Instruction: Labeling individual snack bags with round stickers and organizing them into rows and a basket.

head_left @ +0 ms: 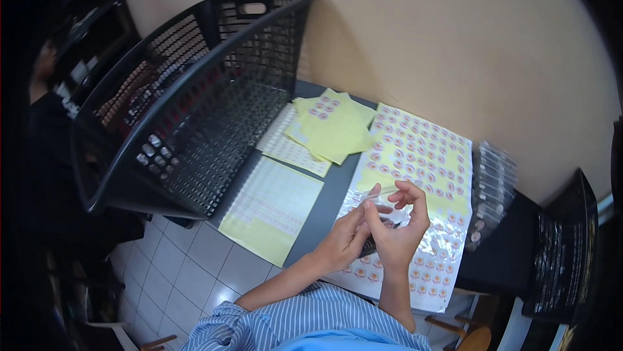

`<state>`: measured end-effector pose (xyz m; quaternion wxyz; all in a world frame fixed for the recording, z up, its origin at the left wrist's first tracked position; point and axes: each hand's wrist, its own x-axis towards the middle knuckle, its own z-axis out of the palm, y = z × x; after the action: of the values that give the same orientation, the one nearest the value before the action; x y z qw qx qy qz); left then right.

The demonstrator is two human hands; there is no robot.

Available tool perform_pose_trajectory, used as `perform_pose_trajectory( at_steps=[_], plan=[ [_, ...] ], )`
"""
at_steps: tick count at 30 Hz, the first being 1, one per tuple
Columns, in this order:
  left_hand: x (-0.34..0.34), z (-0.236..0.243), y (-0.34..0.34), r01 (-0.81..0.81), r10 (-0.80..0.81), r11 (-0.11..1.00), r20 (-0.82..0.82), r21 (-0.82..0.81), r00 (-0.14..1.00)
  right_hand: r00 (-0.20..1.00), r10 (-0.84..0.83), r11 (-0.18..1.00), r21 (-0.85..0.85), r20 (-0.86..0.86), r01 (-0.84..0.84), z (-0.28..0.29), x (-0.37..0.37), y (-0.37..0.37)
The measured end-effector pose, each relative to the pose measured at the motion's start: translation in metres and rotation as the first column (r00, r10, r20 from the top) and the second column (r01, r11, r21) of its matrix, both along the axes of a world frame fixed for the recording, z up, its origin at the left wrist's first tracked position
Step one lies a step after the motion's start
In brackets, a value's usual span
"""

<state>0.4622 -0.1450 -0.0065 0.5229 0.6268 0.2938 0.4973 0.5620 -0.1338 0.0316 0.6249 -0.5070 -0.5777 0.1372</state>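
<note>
Both hands meet over a large sheet of round pink-and-orange stickers [389, 156]. My left hand [345, 242] is closed around a small clear pack with dark contents [368, 248], mostly hidden by the fingers. My right hand [401, 233] is bent over the pack, its thumb beside the left fingertips and its other fingers curled. A thin clear plastic edge [384, 192] shows between the fingertips of both hands. What exactly the pack holds cannot be made out.
On the left stands a tall black perforated basket [185, 101]. Yellow backing sheets [341, 132] and another sticker sheet [276, 205] lie on the dark table. Clear packs [492, 185] sit along the right, near a black crate [563, 257]. A person in dark clothing [52, 137] is at far left.
</note>
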Motion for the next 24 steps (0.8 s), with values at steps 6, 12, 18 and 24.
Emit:
perform_pose_trajectory(
  at_steps=[6,12,18,24],
  plan=[
    [-0.019,-0.009,-0.003,-0.134,0.138,0.989,-0.06,0.063,0.989,0.993,0.113,0.993,-0.022,0.02,-0.112,0.001,-0.019,0.005],
    [-0.036,-0.01,-0.006,-0.214,0.222,0.973,-0.1,0.089,0.97,0.972,0.222,0.972,-0.065,-0.078,-0.227,0.004,-0.03,0.011],
    [-0.045,0.003,-0.007,-0.273,0.287,0.956,-0.148,0.109,0.946,0.975,0.214,0.974,-0.065,-0.067,-0.218,0.005,-0.039,0.014],
    [-0.051,-0.006,-0.003,-0.218,0.225,0.974,-0.119,0.066,0.967,0.968,0.249,0.968,-0.043,-0.015,-0.249,0.005,-0.047,0.014]
  ],
)
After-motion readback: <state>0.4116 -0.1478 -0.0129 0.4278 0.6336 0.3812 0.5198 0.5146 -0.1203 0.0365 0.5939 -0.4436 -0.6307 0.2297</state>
